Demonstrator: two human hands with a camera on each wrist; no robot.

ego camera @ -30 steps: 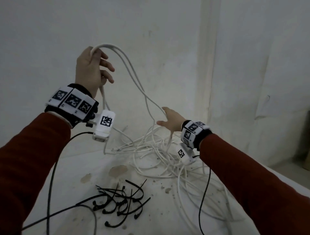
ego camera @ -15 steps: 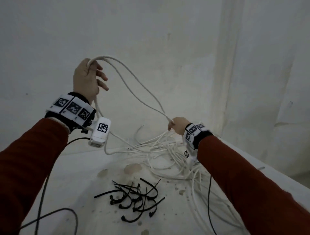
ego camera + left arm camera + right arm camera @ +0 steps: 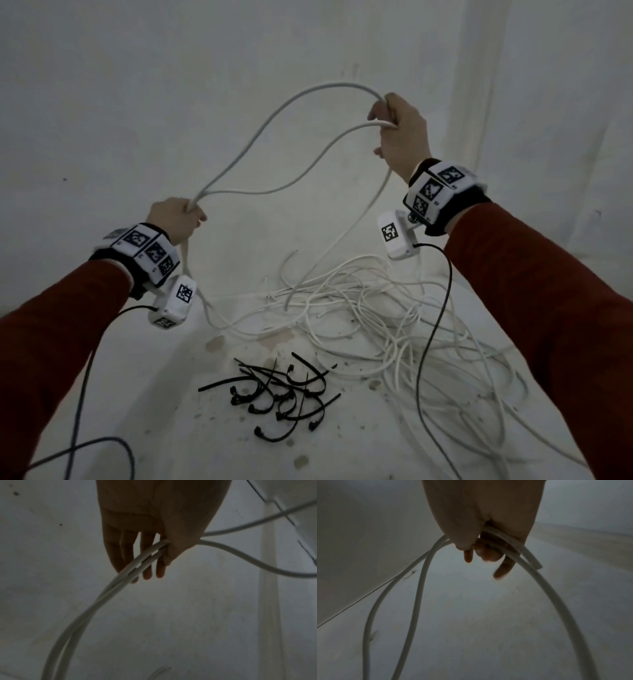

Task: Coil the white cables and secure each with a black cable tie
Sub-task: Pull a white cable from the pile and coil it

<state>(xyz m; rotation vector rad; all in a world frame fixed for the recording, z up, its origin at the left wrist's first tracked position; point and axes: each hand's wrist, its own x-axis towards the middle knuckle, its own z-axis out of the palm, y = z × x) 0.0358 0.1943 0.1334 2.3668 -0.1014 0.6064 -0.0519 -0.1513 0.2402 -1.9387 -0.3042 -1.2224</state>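
Both hands hold one white cable (image 3: pixel 274 116) up in the air as two loose strands. My left hand (image 3: pixel 178 219) is low on the left and pinches two strands under its thumb; in the left wrist view the strands (image 3: pixel 120 582) cross its straight fingers (image 3: pixel 147 561). Higher on the right, my right hand (image 3: pixel 400 133) curls its fingers round the cable, and a cut end (image 3: pixel 537 565) sticks out past the right hand (image 3: pixel 481 540). From there the cable drops to a tangled white pile (image 3: pixel 359 308) on the table. Several black cable ties (image 3: pixel 281 394) lie in front of the pile.
The white table (image 3: pixel 171 428) is stained and speckled, with a pale wall close behind it. Thin black camera leads (image 3: pixel 431 342) hang from both wrists across the table. More loose white cable spreads toward the table's right edge (image 3: pixel 496 394).
My right hand closed on the cable at the pile and lifted it high to the right. My left hand came down lower, still holding its strands.
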